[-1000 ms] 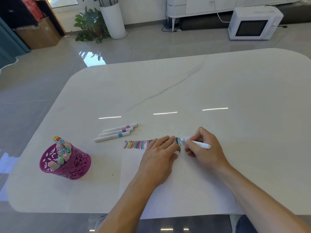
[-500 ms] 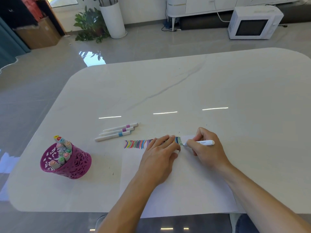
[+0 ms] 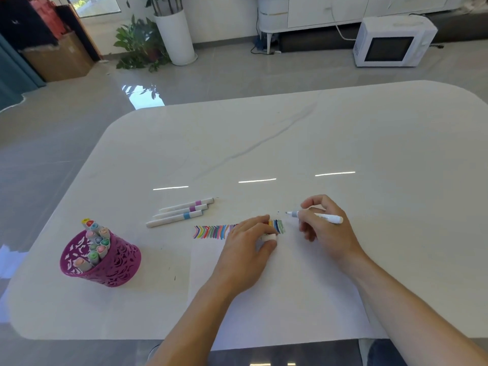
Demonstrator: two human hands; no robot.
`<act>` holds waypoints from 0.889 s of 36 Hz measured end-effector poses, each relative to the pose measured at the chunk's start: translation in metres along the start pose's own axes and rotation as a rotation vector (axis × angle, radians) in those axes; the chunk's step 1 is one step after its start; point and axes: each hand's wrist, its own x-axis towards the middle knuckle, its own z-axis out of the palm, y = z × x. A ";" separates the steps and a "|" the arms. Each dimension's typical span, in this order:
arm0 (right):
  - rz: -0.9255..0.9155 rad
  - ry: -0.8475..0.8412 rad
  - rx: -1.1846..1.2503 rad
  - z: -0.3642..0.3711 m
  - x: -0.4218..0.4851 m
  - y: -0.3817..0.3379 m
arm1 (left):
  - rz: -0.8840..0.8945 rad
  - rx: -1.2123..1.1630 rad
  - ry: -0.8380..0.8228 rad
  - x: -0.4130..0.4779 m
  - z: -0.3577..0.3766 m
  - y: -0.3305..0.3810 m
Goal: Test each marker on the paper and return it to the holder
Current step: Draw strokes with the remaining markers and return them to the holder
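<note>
Holder (image 3: 120, 265) magenta, lacy cut-out pattern. Stored markers (image 3: 96, 241): ends red, blue, pink, green, peach. Loose markers (image 3: 182, 213) white; bands pink-purple, purple, blue. Held marker (image 3: 326, 217) white, grey tip. Cap (image 3: 270, 236) white. Paper (image 3: 277, 299) white; strokes (image 3: 211, 231) multicoloured, chevron row. Table (image 3: 264, 138) white, grey vein. Microwave (image 3: 393, 40) white, dark door

Bright daylight filled the room; three strip reflections glared on the glossy counter (image 3: 343, 143), window sheen lay on the floor (image 3: 144, 100), and wide-angle distortion bent the edges.
</note>
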 end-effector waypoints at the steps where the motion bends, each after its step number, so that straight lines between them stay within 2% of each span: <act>1: -0.011 0.016 0.001 -0.001 0.000 -0.001 | -0.027 -0.042 0.002 0.000 -0.002 0.001; 5: -0.059 0.086 -0.006 -0.004 -0.001 -0.011 | -0.090 -0.154 0.075 0.001 -0.010 0.004; 11: -0.066 0.084 0.000 -0.004 -0.020 -0.027 | -0.136 -0.272 0.212 -0.005 -0.024 0.012; 22: -0.204 -0.005 -0.003 0.013 -0.048 -0.038 | -0.237 -0.534 0.158 -0.033 -0.035 0.019; 32: -0.196 -0.116 0.006 0.018 -0.052 -0.036 | -0.189 -0.509 0.118 -0.039 -0.035 0.025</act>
